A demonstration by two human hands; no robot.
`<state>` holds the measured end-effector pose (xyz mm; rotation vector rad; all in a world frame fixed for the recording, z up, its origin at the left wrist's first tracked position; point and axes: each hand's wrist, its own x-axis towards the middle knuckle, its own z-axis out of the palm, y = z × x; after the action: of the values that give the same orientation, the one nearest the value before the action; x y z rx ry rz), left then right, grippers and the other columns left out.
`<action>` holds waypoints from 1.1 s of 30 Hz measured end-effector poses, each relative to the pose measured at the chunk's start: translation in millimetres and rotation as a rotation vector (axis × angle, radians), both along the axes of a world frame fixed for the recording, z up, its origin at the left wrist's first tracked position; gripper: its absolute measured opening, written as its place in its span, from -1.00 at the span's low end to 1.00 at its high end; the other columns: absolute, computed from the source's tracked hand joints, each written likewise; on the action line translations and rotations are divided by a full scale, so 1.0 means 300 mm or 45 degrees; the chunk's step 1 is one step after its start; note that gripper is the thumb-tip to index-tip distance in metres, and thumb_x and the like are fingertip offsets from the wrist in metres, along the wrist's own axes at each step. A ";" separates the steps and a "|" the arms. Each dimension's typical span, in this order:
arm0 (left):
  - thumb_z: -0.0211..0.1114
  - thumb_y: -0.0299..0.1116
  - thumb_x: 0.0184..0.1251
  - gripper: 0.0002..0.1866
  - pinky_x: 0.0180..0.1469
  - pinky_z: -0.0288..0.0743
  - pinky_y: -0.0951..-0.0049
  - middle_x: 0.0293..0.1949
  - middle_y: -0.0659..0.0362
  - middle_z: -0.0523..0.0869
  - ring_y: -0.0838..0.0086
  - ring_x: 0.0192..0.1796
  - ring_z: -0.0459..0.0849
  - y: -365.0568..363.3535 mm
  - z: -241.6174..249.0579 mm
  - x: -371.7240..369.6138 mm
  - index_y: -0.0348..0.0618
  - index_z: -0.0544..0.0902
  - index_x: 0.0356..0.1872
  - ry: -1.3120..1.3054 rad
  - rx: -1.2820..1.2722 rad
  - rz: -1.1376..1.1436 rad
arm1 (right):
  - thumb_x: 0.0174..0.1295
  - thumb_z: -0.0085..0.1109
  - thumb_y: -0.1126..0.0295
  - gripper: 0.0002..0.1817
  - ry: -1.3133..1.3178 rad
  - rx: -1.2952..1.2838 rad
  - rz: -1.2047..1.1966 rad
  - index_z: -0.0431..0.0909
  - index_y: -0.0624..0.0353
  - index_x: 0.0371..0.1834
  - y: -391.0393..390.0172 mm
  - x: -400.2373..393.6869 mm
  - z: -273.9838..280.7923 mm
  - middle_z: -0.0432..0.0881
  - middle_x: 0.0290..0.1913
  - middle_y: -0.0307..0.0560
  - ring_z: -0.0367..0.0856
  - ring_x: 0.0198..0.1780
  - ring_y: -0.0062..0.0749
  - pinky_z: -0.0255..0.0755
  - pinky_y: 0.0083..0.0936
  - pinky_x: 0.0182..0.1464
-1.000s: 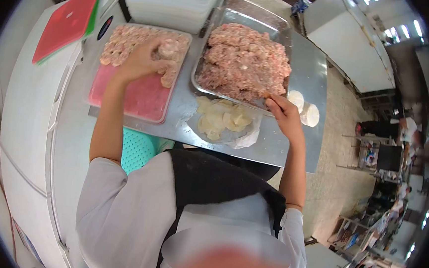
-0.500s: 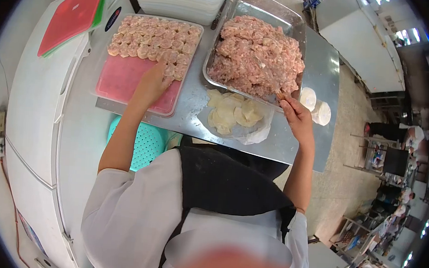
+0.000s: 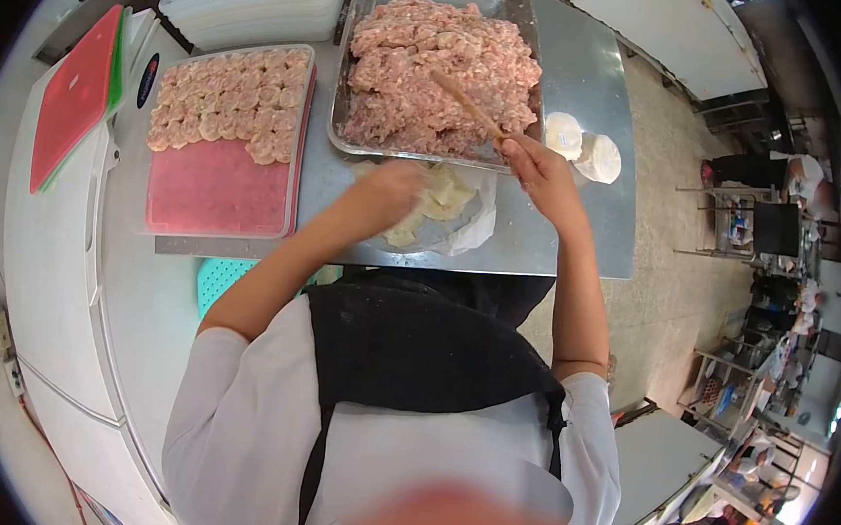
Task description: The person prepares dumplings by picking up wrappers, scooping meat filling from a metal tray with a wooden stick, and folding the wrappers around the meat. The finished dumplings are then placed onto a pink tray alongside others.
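My right hand (image 3: 540, 178) grips a wooden stick (image 3: 466, 103) whose far end lies over pinkish minced meat (image 3: 425, 53). That meat is heaped in a metal tray (image 3: 340, 111). My left hand (image 3: 386, 197) is over pale round wrappers (image 3: 444, 198) lying on clear plastic (image 3: 482, 218); its fingers are blurred, so whether it holds a wrapper is unclear. To the left, a pink-bottomed container (image 3: 221, 190) has rows of round filled dumplings (image 3: 227, 98) across its upper part.
Stacked white translucent containers (image 3: 253, 2) stand at the back left. Two white round stacks (image 3: 599, 158) sit right of the tray on the metal table (image 3: 578, 235). Red and green boards (image 3: 76, 92) lean at the far left. People (image 3: 806, 182) are at the far right.
My left hand has moved from the dumpling container to the wrappers. The stick in my right hand has risen out of the meat's near edge. The view has shifted.
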<state>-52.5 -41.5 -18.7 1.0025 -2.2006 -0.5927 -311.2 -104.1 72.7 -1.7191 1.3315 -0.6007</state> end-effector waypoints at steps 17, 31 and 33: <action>0.19 -0.25 0.41 -0.77 0.02 0.50 0.46 -0.10 0.26 0.61 0.53 -0.06 0.61 0.078 0.016 0.100 -0.16 0.54 -0.06 1.524 1.454 0.216 | 0.34 -0.01 0.05 -0.55 1.130 -0.693 0.609 0.57 0.15 -0.57 -0.081 0.156 -0.108 0.63 -0.55 0.04 0.65 -0.43 -0.06 0.52 -0.15 -0.33; -0.03 -0.20 0.53 -0.50 0.33 0.35 0.18 0.25 -0.03 0.47 0.26 0.27 0.49 -0.106 0.220 0.065 -0.33 0.29 0.33 1.912 1.142 0.294 | 0.40 0.06 0.08 -0.61 -0.519 0.198 -0.111 0.68 0.21 -0.14 -0.003 0.191 0.004 0.34 -0.60 -0.44 0.16 -0.58 -0.76 0.00 -0.72 -0.55; -0.05 -0.10 0.52 -0.42 0.38 0.26 0.14 0.31 -0.05 0.40 0.22 0.34 0.40 -0.154 0.281 0.033 -0.34 0.23 0.36 2.029 1.099 0.115 | 0.40 0.07 0.12 -0.64 -0.606 0.168 -0.114 0.67 0.20 -0.12 0.012 0.212 0.010 0.36 -0.58 -0.44 0.19 -0.57 -0.77 0.03 -0.72 -0.54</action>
<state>-42.6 -87.7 65.4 0.5280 -0.4437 -1.6040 -247.6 -100.6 75.7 -1.3089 1.0817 -0.8883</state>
